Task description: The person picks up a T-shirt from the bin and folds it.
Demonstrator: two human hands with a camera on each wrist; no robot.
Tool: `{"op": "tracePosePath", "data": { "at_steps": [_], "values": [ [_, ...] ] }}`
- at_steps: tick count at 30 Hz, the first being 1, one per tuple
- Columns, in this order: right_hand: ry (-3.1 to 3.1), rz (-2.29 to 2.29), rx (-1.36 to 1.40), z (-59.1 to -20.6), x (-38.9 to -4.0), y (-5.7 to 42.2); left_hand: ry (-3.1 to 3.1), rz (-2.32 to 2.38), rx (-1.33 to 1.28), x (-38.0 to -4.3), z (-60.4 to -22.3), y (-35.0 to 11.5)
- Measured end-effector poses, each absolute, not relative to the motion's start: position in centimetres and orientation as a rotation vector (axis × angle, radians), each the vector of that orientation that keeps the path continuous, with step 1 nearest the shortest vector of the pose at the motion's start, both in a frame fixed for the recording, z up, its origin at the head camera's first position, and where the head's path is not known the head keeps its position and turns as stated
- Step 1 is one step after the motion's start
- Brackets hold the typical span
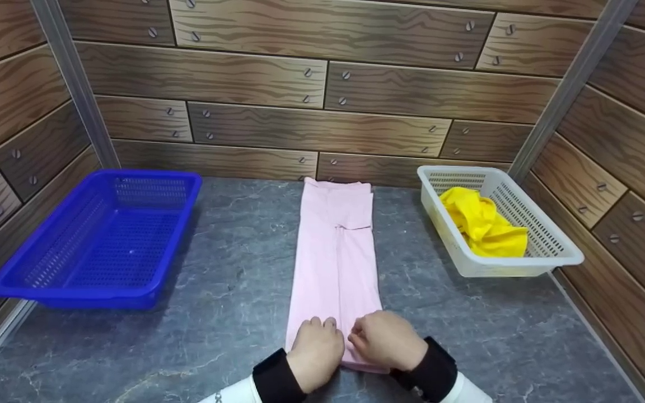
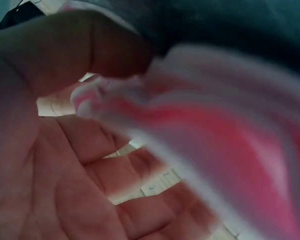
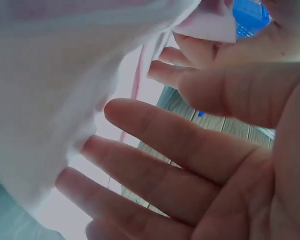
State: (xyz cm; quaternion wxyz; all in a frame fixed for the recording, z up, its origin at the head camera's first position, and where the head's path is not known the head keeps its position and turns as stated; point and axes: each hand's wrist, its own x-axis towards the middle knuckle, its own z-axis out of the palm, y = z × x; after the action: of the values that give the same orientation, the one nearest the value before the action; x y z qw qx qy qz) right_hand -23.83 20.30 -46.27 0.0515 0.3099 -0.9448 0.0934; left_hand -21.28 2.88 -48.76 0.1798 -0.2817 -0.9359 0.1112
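Observation:
A pink garment (image 1: 322,257), folded into a long narrow strip, lies lengthwise in the middle of the grey tabletop. At its near end my left hand (image 1: 317,352) pinches the hem between thumb and fingers; the left wrist view shows the cloth (image 2: 215,135) caught at the thumb tip. Just to the right, my right hand (image 1: 388,338) is at the same end. In the right wrist view its outstretched fingers (image 3: 150,175) touch the cloth (image 3: 50,90), while the thumb stands apart from it. A lengthwise line and a short crease near the far end mark the garment's top.
A blue plastic basket (image 1: 157,280) stands at the left, with nothing seen inside. At the right, a white basket (image 1: 546,263) holds a crumpled yellow cloth (image 1: 482,224). Wood-patterned panels (image 1: 255,78) enclose the grey tabletop (image 1: 233,268) at the back and both sides.

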Motion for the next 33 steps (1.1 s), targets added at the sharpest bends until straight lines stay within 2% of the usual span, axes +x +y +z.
{"op": "tracePosePath", "data": {
  "at_steps": [10, 16, 23, 28, 33],
  "values": [
    [-2.946, 0.224, 1.022, -45.9, -23.4, 20.7, -2.724, -0.090, -0.782, -22.6, -47.9, 1.9],
    [-2.888, 0.058, 0.903, -46.5, -23.1, 19.9, -2.619, -0.038, -0.755, -22.5, -48.5, 2.0],
    [-3.016, 0.175, 0.857, -45.5, -23.4, 20.6, -2.680, 0.057, -0.729, -21.9, -48.4, 1.5],
    [-3.072, 0.273, 0.883, -44.8, -23.8, 21.5, -2.742, -0.073, -0.910, -22.7, -46.8, -0.1],
    [-3.066, 0.319, 1.026, -44.2, -23.5, 21.8, -2.899, -0.205, -1.171, -23.1, -44.9, -1.2]
  ]
}}
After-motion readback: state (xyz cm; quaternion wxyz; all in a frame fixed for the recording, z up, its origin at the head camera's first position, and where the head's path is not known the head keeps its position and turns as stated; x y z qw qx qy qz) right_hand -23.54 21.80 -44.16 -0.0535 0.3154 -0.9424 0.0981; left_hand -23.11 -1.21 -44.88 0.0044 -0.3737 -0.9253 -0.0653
